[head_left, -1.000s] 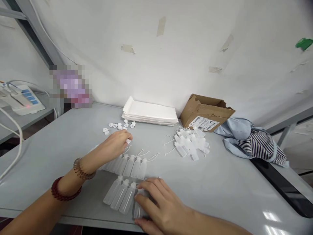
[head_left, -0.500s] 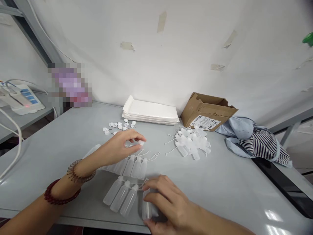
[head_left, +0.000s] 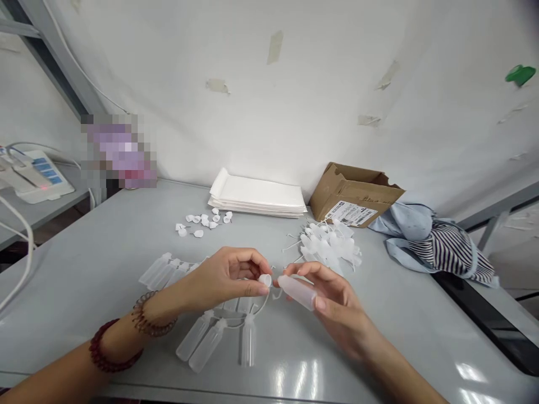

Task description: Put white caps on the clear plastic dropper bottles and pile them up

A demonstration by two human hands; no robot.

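Note:
Between finger and thumb, my left hand [head_left: 242, 275] pinches a small white cap [head_left: 265, 280], its hollow side facing the other hand. My right hand [head_left: 332, 297] grips a translucent plastic bottle [head_left: 298, 292], tilted with its neck end pointing left at the cap; the two are slightly apart. Below my hands, a few similar bottles lie on the table, among them a single bottle [head_left: 248, 341] with a thin curved strap near its top. More bottles [head_left: 155, 270] lie in a row, partly covered by my left forearm.
Loose white caps [head_left: 204, 220] are scattered toward the back of the grey table [head_left: 379, 336]. A heap of bottles [head_left: 330, 241] sits near an open cardboard box [head_left: 357, 193]. White padded envelopes [head_left: 259, 193] are stacked at the wall. Striped cloth [head_left: 446, 247] lies at right.
My left hand has moved right and down with the cap. My right hand has lifted a bottle off the table and turned it toward the cap.

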